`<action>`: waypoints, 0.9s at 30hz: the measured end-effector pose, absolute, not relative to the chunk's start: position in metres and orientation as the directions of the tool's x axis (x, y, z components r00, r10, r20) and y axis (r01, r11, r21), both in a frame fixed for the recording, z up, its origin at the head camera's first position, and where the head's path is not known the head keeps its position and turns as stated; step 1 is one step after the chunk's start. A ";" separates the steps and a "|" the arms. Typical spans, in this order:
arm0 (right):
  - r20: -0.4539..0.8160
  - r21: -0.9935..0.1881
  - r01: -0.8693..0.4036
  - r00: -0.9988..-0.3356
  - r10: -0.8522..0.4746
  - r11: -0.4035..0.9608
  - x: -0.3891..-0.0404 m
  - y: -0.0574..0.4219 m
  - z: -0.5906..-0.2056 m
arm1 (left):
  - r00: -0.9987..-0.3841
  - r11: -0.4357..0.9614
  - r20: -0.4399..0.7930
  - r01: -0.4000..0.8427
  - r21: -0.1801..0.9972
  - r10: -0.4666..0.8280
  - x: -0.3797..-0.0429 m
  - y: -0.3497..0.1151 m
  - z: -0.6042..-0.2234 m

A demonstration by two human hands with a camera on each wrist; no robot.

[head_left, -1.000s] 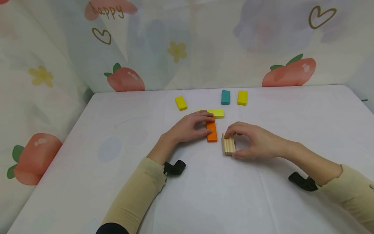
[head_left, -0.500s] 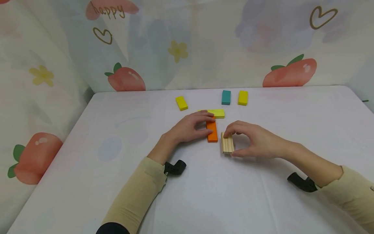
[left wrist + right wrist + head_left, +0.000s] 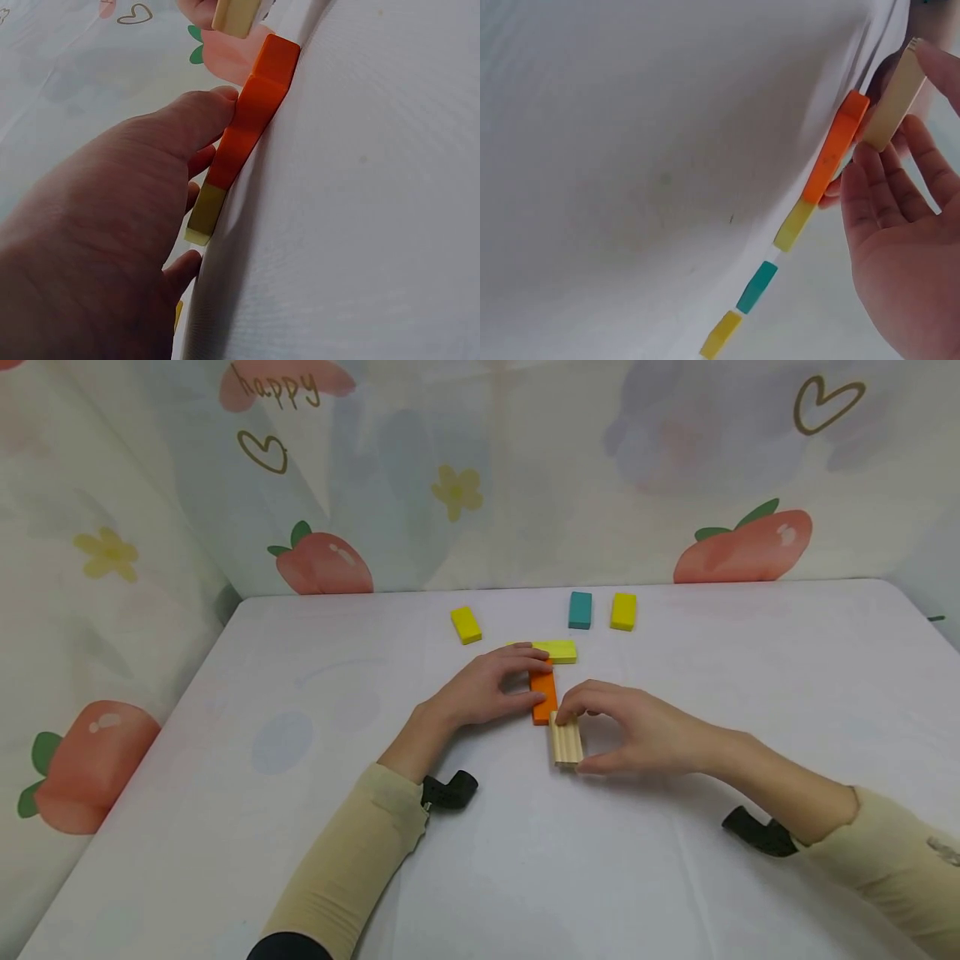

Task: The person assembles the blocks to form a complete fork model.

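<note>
A pale wooden block with a grooved face (image 3: 566, 742) is pinched between the thumb and fingers of my right hand (image 3: 637, 735). In the head view it overlaps the near right corner of an orange block (image 3: 547, 685); the right wrist view has it tilted and raised off the table. My left hand (image 3: 483, 689) rests against the orange block from the left, thumb tip touching its side and fingers relaxed at its far end. Crosswise at that end lies a yellow-green block (image 3: 560, 652), partly hidden by the left fingers.
Farther back on the white-covered table (image 3: 525, 877) are a yellow block (image 3: 466, 625), a teal block (image 3: 580, 610) and another yellow block (image 3: 622, 612). A patterned cloth backdrop (image 3: 525, 510) rises behind the table.
My right hand has moved the wooden block left and toward me, from beside the orange block to its near end. The left hand has stayed in place.
</note>
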State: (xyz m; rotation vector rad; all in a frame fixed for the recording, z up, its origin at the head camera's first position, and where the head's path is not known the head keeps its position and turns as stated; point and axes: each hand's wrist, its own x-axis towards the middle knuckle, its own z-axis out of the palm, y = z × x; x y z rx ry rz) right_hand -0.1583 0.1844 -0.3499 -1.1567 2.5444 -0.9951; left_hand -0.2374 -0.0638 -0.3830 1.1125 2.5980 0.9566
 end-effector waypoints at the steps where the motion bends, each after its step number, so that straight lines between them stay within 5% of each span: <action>1: 0.106 -0.640 -0.605 -0.680 -0.725 0.474 -0.158 0.183 -0.350 | -0.711 0.519 0.103 0.596 0.613 0.695 -0.237 -0.064 -0.383; 27: 0.015 -0.572 -0.637 -0.639 -0.769 0.517 -0.149 0.166 -0.354 | -0.703 0.527 0.100 0.612 0.589 0.704 -0.237 -0.063 -0.383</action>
